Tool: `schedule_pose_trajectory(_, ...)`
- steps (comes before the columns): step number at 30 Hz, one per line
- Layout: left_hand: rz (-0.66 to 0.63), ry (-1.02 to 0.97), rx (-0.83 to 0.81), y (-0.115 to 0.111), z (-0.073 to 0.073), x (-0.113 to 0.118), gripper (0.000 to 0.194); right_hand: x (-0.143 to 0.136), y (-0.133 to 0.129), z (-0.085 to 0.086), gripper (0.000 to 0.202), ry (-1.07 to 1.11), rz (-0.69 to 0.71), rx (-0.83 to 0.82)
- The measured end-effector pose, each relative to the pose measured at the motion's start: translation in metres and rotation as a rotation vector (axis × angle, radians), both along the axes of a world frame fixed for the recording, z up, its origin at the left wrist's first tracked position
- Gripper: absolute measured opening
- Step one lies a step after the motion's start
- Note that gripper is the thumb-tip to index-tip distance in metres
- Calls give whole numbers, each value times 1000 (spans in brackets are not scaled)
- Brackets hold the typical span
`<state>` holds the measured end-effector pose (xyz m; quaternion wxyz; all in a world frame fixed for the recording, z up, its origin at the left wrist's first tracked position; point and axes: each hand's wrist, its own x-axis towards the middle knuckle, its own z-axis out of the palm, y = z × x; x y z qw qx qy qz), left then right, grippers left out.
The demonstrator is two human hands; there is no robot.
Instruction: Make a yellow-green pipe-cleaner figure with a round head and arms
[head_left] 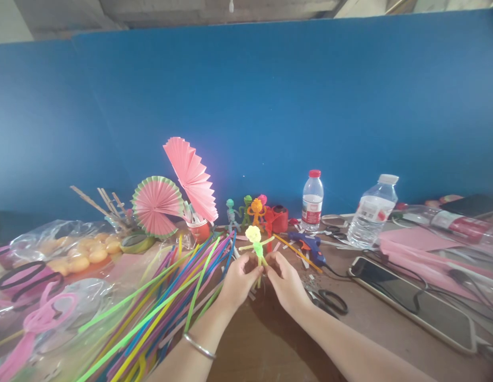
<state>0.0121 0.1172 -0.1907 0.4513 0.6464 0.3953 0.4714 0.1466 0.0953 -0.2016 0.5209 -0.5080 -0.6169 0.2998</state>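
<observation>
A small pipe-cleaner figure (257,246) with a pale yellow head, a green body and yellow-green arms spread wide stands upright between my hands. My left hand (241,277) pinches its lower part from the left, and a silver bangle circles that wrist. From the right, my right hand (285,278) has its fingers closed on the legs. Several similar figures in teal, green, orange (256,210) and red stand behind it. Long colourful pipe cleaners (166,302) lie in a bundle beside my left forearm.
A blue glue gun (310,245), black scissors (331,302) and a phone (415,302) lie right. Two water bottles (312,204) stand behind. Pink paper fans (192,178) rise from a red cup (199,231) at the back left. Plastic bags (59,236) cover the far left.
</observation>
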Motion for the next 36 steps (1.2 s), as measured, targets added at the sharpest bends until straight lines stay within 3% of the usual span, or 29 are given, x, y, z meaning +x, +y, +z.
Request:
schedule_pose_trajectory(4, -26, -53, -47, -2, 1, 1, 6, 0, -3, 4, 10, -42, -7, 21)
schedule_pose_trajectory(10, -57, -175, -149, -7, 4, 7, 19, 1, -5, 7, 14, -136, -5, 54)
schedule_pose_trajectory(16, -7, -236, -187, -9, 6, 9, 27, 3, -7, 6, 13, -202, 8, 96)
schedule_pose_trajectory(23, 7, -279, -219, -10, 4, 7, 28, 2, -3, 5, 16, -115, -22, 31)
schedule_pose_trajectory(29, -61, -338, -253, -9, 4, 8, 27, 1, 3, 4, 13, 30, 65, -37)
schedule_pose_trajectory(36, -116, -417, -295, -9, 3, 11, 21, 9, 0, 13, 9, -15, 143, 89)
